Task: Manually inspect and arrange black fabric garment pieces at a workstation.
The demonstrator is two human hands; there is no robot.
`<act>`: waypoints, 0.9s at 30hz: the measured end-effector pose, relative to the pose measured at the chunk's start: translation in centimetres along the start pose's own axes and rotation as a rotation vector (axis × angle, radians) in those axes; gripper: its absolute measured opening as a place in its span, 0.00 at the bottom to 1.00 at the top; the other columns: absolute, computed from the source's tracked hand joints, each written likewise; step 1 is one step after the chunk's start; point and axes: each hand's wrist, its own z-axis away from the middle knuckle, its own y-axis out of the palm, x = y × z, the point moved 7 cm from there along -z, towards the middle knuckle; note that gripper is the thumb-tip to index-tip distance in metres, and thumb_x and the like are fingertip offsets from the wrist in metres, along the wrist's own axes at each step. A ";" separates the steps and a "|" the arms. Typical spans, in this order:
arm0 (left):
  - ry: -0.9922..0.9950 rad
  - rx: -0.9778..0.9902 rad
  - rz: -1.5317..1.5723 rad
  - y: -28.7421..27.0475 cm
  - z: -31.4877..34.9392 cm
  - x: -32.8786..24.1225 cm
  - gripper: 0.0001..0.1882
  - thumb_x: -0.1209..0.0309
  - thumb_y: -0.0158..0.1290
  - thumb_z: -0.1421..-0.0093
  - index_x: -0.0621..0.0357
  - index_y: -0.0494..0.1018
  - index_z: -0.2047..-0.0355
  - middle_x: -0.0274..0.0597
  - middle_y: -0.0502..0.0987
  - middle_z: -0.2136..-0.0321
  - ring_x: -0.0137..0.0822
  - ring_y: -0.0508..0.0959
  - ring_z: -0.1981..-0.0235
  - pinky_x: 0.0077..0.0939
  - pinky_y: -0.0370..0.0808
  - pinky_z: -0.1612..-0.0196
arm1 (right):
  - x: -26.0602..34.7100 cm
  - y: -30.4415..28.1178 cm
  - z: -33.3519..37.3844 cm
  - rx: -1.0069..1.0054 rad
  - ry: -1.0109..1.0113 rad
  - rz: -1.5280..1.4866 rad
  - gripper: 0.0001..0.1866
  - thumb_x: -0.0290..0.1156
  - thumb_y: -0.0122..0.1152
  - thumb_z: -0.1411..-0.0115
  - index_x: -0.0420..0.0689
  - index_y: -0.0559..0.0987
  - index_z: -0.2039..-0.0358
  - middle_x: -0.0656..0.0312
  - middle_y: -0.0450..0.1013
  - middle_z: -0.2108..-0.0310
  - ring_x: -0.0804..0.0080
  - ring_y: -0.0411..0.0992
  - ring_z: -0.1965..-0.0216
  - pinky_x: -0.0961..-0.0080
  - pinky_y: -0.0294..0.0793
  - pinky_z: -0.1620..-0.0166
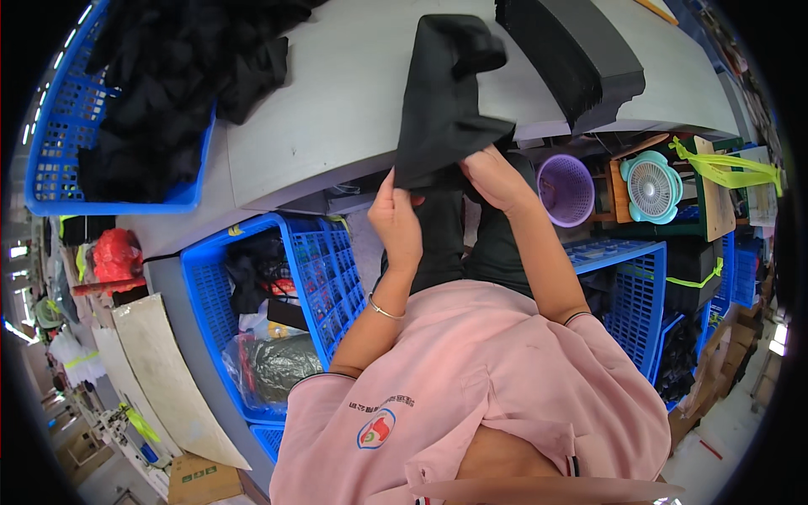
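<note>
**At the near table edge: black garment held lengthwise**

Between your hands, the black garment (pixel 444 101) runs near to far across the grey table (pixel 337 109). Your left hand (pixel 396 223) and right hand (pixel 497 178) pinch its near end. A blue basket (pixel 50 160) sits far left, a cardboard box (pixel 202 480) near left.

A grey worktable (pixel 337 101) spans the far side, with blue crates (pixel 316 269) and a pale floor (pixel 715 459) nearer.
</note>
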 end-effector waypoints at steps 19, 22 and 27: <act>-0.440 0.212 0.368 5.9 1.4 9.3 0.09 0.72 0.50 0.39 0.63 0.78 0.65 0.37 0.80 0.70 0.23 0.77 0.72 0.18 0.69 0.71 | 0.2 4.1 -0.5 -0.030 -0.492 0.885 0.19 0.31 0.54 0.38 0.45 0.72 0.46 0.53 0.69 0.49 0.50 0.70 0.50 0.55 0.73 0.53; -0.358 0.272 0.459 5.5 0.5 7.5 0.08 0.74 0.50 0.39 0.62 0.78 0.64 0.34 0.79 0.71 0.22 0.76 0.73 0.17 0.69 0.70 | -0.4 4.6 -0.6 0.178 -0.042 1.110 0.15 0.31 0.52 0.36 0.46 0.76 0.50 0.53 0.71 0.55 0.51 0.68 0.52 0.56 0.72 0.52; -0.177 -0.019 0.268 2.1 -0.3 7.1 0.25 0.72 0.54 0.37 0.62 0.62 0.40 0.39 0.71 0.51 0.27 0.75 0.60 0.22 0.74 0.57 | -3.7 3.8 -0.8 0.122 -0.514 1.140 0.16 0.36 0.54 0.36 0.46 0.76 0.51 0.52 0.72 0.57 0.51 0.70 0.55 0.56 0.73 0.53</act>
